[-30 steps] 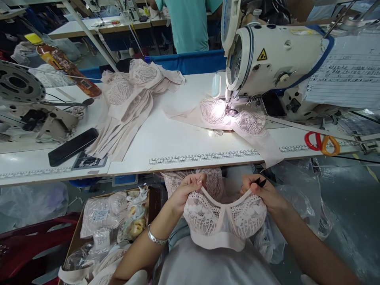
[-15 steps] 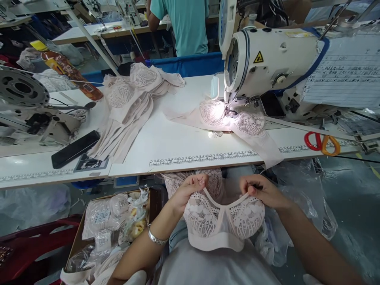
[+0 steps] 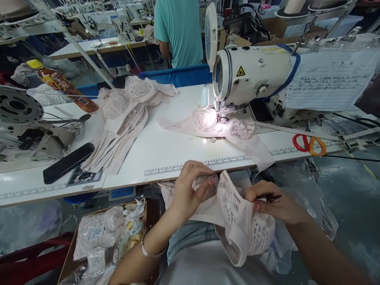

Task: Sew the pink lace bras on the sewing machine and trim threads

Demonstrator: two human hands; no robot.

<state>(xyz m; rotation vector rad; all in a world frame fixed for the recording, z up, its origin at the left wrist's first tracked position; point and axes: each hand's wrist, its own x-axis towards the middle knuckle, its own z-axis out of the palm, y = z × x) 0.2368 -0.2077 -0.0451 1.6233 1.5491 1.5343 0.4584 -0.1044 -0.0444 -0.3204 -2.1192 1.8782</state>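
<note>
- One lace bra [image 3: 234, 209] is being handled over the person's lap, below the edge of the desk [image 3: 166, 146]; it looks assembled, with cups and band joined.
- The right hand [image 3: 275, 204] has its fingers closed on the bra's upper edge (a dark pointed tool [image 3: 271, 196] sticks out of the same grip).
- The left hand [image 3: 188, 190] has thumb and forefinger slightly parted near a cup, with nothing clearly pinched.
- A second bra [image 3: 242, 128] lies under the lit needle of the sewing machine [image 3: 252, 71], its seam apparently unfinished.
- A pile of bras [image 3: 126, 107] lies further left on the desk; whether those are finished or waiting cannot be told, so the work seems partway through.
- Half a second earlier, both hands held the bra spread by its upper edge; now it is folded and turned, and the left hand has let go of that edge.
- The second bra and the pile keep their places.
</note>
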